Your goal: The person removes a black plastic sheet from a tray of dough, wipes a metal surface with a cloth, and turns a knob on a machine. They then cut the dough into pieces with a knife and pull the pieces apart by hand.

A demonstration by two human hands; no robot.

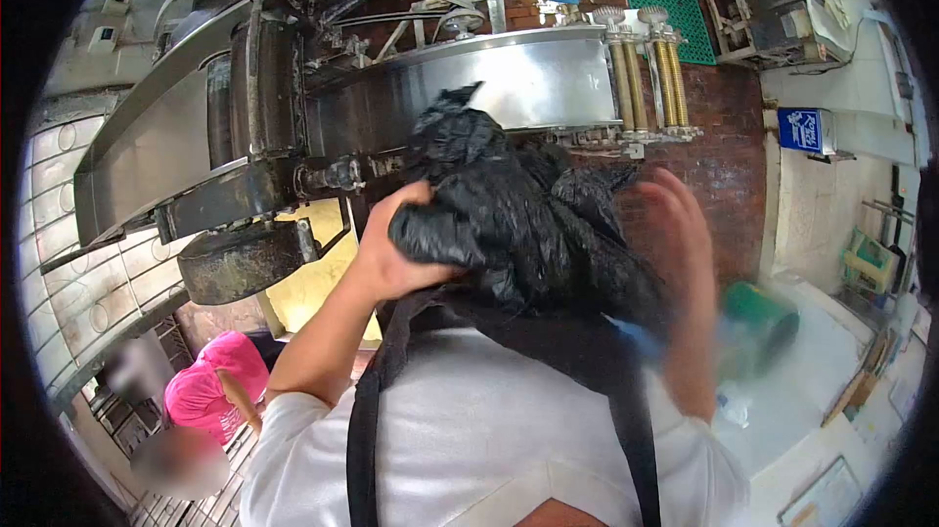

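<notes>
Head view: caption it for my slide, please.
Left hand grips crumpled black plastic before a metal machine, blurred right hand alongside.

Glare on metal surface (533,77), motion-blurred right hand (688,234), fisheye-bent edges, black corners

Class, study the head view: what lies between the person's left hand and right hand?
In the head view, a bunched mass of black plastic lies between the left hand, which grips it, and the blurred right hand.
</notes>
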